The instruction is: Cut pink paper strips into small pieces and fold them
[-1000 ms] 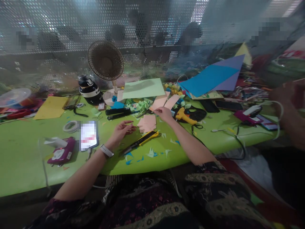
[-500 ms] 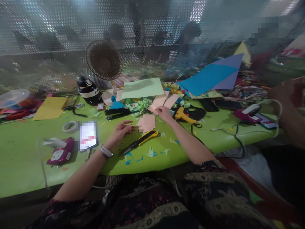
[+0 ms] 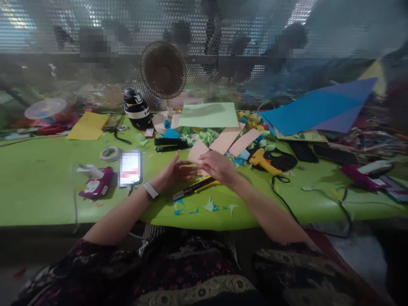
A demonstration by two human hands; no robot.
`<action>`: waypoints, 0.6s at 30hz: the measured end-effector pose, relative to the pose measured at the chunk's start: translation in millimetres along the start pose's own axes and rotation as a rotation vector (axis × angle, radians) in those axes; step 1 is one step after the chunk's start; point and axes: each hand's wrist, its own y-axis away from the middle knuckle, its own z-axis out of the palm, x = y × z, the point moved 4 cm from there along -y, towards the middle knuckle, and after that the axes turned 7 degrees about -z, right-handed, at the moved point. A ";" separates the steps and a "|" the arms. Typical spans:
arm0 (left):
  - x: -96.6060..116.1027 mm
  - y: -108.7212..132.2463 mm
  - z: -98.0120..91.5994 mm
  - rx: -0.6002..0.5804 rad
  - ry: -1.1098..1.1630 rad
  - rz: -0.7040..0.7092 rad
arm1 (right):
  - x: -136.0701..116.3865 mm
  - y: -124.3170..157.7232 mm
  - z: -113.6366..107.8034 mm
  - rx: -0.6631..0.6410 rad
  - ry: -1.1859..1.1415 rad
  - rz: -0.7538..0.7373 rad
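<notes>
1. Head view: the fingers of the right hand pinch a peach paper piece, which tilts up above the tabletop between the two hands.
2. The fingers of the left hand are loosely spread, thumb raised apart, pointing toward the right hand; whether their tips touch any paper, I cannot tell.
3. Just below the held piece, more peach paper shows, mostly hidden by the hands.
4. A cutter knife lies slantwise nearer the person, its yellow end beside the right hand; small blue and pale green scraps lie in front of it.
5. Beyond the hands are two peach strips, a black stapler, curled green pieces and a pale green sheet.
6. To the right rests a yellow glue gun, with a large blue sheet farther back.
7. To the left are a lit phone, a tape roll and a purple socket block.
8. A dark bottle and a fan stand at the back.
</notes>
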 end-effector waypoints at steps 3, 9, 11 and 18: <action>0.7 2.0 4.5 -0.087 0.029 0.016 | -25.9 0.8 8.2 -0.113 -0.034 -0.194; 4.7 6.2 1.1 0.013 -0.044 0.230 | -38.6 3.2 1.5 0.056 -0.076 -0.308; 5.7 6.8 3.1 -0.015 -0.023 0.252 | -34.3 2.7 -3.5 0.129 -0.115 -0.276; 9.8 7.8 5.0 0.035 0.098 0.228 | -26.9 0.9 -15.8 0.158 -0.224 -0.180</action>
